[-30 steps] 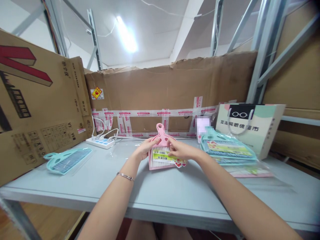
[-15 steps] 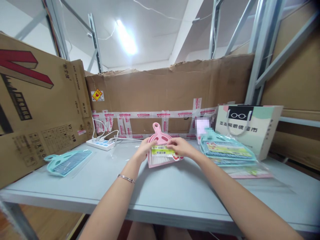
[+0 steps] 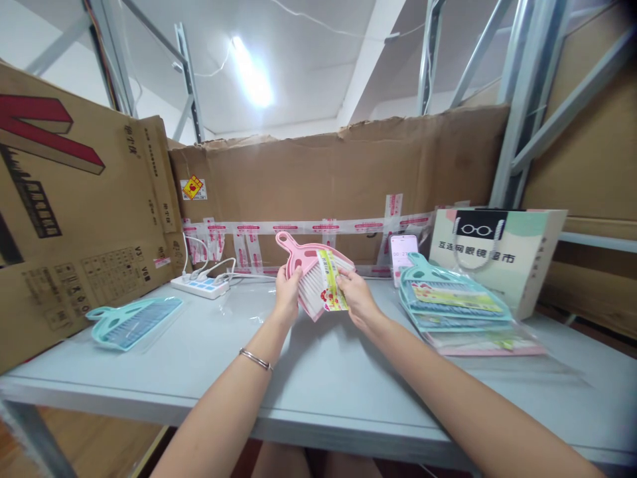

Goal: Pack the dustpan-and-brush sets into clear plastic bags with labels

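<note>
I hold a pink dustpan-and-brush set (image 3: 304, 260) with a yellow label up above the grey table (image 3: 318, 372), tilted with its handle to the upper left. My left hand (image 3: 287, 293) grips its left side near the white bristles. My right hand (image 3: 354, 295) pinches its right edge by the label. Both hands are closed on it.
A stack of teal and pink sets in plastic bags (image 3: 455, 307) lies at the right, with a phone (image 3: 402, 253) and a paper bag (image 3: 497, 247) behind. One teal set (image 3: 132, 320) lies at the left. A power strip (image 3: 200, 285) and cardboard walls (image 3: 343, 179) stand at the back.
The pink set was lying flat on the table under my hands. Now both hands have lifted it and turned it, with its handle swung to the upper left.
</note>
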Available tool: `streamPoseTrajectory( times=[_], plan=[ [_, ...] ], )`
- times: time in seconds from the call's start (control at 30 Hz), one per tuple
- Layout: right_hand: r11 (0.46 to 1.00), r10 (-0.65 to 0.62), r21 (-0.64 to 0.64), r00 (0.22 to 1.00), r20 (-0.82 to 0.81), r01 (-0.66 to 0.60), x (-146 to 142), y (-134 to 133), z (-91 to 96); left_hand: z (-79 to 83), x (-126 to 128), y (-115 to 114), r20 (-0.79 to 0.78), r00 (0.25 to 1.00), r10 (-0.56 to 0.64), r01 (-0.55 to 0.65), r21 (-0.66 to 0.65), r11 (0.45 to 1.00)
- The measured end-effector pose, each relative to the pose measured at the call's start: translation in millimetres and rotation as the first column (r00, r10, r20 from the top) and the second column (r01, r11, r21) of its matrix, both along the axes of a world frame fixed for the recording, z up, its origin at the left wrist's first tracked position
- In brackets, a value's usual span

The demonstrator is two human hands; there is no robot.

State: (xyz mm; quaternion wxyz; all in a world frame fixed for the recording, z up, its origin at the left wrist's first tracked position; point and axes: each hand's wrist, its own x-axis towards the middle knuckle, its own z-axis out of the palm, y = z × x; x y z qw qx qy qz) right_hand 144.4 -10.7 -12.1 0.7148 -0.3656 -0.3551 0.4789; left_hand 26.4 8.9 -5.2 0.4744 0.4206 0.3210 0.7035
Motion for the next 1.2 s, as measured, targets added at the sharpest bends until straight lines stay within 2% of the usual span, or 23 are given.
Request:
streamPoseTrajectory(
  times=[0.07,0.3,0.5,0.63,0.77,0.87,0.9,0.93,0.97,1.03,1.1,1.2],
  plan=[
    [0.999,0.049,0.024,0.999,0.014,-0.049,4.8,-2.6,4.2,-0.2,-0.4,0.3,-0.02,1.0,0.011,-0.011,0.0,1.0],
    [0.997,0.062,0.056,0.996,-0.056,-0.059,8.8,-9.2,10.8,-1.5,-2.4,1.8,-0.132,0.982,0.137,-0.128,0.075,0.989],
    [0.996,0.075,-0.029,0.988,-0.132,-0.08,1.9,-15.6,10.6,1.3,-0.8,-1.5,-0.053,0.991,0.125,-0.12,0.086,0.989],
    [0.997,-0.026,-0.071,1.0,-0.01,0.025,1.7,-15.8,8.2,2.2,0.9,-3.0,0.003,0.997,0.08,-0.079,0.138,0.987],
    [0.989,-0.139,-0.038,0.99,0.035,0.14,0.8,-11.7,4.0,2.8,2.7,-5.3,0.023,0.999,0.026,-0.03,0.192,0.981],
    [0.939,-0.335,-0.077,0.942,0.005,0.334,0.0,-6.5,-1.2,4.7,4.1,-8.7,0.039,0.999,-0.017,0.009,0.209,0.978],
    [0.927,-0.363,-0.102,0.932,-0.007,0.36,-0.3,-5.0,-2.8,5.4,4.6,-10.0,0.048,0.998,-0.033,0.023,0.207,0.978],
    [0.934,-0.342,-0.119,0.939,-0.029,0.337,-0.5,-4.0,-3.9,6.1,5.1,-11.1,0.055,0.997,-0.054,0.042,0.203,0.978],
    [0.957,-0.269,-0.126,0.961,-0.061,0.26,-0.8,-3.5,-4.5,6.7,5.6,-12.1,0.06,0.995,-0.078,0.064,0.199,0.978],
    [0.995,-0.04,-0.095,0.988,-0.152,0.026,-1.3,-4.0,-3.6,7.5,6.3,-13.3,0.061,0.99,-0.125,0.11,0.203,0.973],
    [0.99,0.121,-0.04,0.962,-0.246,-0.135,-1.6,-5.8,-0.8,8.1,6.3,-13.6,0.052,0.987,-0.154,0.14,0.211,0.967],
    [0.989,0.146,0.013,0.934,-0.326,-0.15,-1.5,-9.0,4.0,9.1,5.0,-12.4,0.054,0.986,-0.157,0.145,0.175,0.974]
  ],
)
